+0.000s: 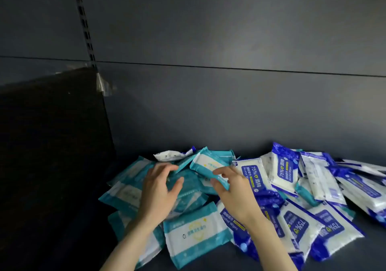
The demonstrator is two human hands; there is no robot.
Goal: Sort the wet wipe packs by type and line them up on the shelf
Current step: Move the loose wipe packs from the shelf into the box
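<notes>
Right hand (pixel 234 191) fingers (pixel 222 170) pinch the teal pack (pixel 205 163) at its near end. Left hand (pixel 158 191) fingers spread loose, gripping nothing.

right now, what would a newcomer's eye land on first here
A messy heap of wipe packs on the dark shelf, teal packs on the left and blue packs on the right. In the middle the right hand pinches one teal pack, and the left hand hovers open over the teal side.
</notes>
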